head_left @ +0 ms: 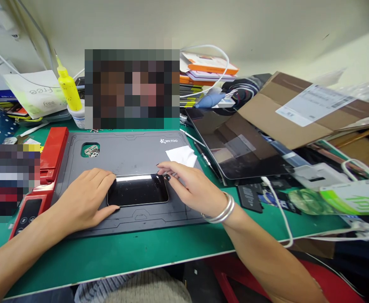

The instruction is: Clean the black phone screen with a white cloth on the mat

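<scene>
A black-screened smartphone [137,193] lies flat, face up, on a grey work mat [130,151], with small bright specks and a glare band on its glass. My left hand [88,195] grips its left end, fingertips at the far corner and thumb at the near edge. At the far right corner, my right hand [192,185] has bent fingers apart, with thumb and fingertips close to the phone's edge. Whether they touch it is hard to make out. Just beyond that hand is a white paper piece [182,155].
A red device [50,158] stands left of the mat, near a yellow needle bottle [68,87]. On the right lie a dark tablet [235,147], a cardboard box [263,109], a white cable [277,206] and a green-labelled pack [348,198]. Small metal parts [92,151] fill the mat's cutout.
</scene>
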Demonstrator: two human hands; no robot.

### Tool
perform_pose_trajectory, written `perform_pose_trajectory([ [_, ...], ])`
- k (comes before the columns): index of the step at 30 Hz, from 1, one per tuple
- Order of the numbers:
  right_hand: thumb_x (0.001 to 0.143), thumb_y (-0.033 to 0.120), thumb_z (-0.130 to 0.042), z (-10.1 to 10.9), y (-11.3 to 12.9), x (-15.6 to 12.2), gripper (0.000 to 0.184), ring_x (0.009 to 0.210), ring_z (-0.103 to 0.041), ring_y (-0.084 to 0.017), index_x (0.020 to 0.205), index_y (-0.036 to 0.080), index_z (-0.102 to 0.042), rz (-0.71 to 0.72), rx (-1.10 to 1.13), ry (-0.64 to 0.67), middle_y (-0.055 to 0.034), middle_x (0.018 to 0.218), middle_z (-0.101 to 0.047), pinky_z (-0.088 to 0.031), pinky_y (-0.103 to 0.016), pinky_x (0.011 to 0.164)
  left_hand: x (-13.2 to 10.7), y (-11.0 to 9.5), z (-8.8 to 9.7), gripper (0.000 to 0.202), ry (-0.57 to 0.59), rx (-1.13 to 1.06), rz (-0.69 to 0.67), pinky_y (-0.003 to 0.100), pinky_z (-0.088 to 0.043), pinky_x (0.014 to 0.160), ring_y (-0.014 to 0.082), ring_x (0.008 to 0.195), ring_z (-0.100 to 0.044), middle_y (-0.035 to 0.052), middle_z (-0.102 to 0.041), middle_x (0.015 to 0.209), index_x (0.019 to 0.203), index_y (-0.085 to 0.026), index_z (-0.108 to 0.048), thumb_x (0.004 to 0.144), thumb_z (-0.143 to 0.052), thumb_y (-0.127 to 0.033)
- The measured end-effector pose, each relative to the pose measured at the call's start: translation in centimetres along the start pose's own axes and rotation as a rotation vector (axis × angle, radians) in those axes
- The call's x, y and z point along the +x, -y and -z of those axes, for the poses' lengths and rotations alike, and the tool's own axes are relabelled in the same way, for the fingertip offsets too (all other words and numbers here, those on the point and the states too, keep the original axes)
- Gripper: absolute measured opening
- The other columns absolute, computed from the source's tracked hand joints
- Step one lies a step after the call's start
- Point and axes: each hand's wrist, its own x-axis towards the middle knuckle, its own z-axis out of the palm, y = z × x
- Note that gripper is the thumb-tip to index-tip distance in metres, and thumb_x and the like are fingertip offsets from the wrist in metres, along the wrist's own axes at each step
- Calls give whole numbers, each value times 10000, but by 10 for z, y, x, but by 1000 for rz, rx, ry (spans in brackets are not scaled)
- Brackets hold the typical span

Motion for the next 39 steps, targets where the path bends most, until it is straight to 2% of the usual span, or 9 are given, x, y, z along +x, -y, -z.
perform_pose_trajectory([
  [9, 908, 141, -388, 0, 6, 2, 329, 697, -670, -160, 1213, 174, -507, -204, 171, 87, -98, 1053, -676, -558, -379, 718, 0, -3, 1, 445, -9, 46, -14, 451, -506, 831, 338, 1010, -614, 195, -657, 1159, 1162, -84, -564, 874, -640, -415],
  [15, 890, 178, -412, 0, 6, 3, 317, 714, -663, -151, 1190, 184, -516, -316, 344, 112, -107, 1114, -631, -553, -326, 625, 0, -3, 1, 448, -14, 85, -26, 447, -511, 809, 335, 984, -615, 196, -659, 1153, 1155, -74, -563, 869, -650, -408],
  [23, 806, 219, -519, 5, 6, 11, 299, 685, -651, -133, 1101, 189, -548, -480, 621, 119, -94, 1110, -587, -560, -291, 582, 0, -6, 2, 401, -12, 103, -24, 439, -505, 777, 330, 955, -614, 196, -659, 1161, 1116, -84, -574, 872, -642, -394],
  [29, 780, 202, -556, 9, 8, 14, 243, 658, -647, -112, 1022, 188, -569, -544, 726, 120, -72, 1085, -584, -553, -260, 566, 1, -8, 2, 373, -26, 123, -34, 427, -488, 748, 332, 933, -614, 212, -655, 1162, 1070, -76, -584, 857, -664, -372],
  [39, 797, 215, -612, 13, 9, 15, 205, 645, -657, -116, 999, 187, -595, -591, 843, 118, -53, 1033, -599, -534, -241, 543, -1, -10, 1, 375, -10, 174, -17, 417, -468, 739, 322, 909, -610, 212, -642, 1203, 1063, -77, -584, 858, -659, -382],
])
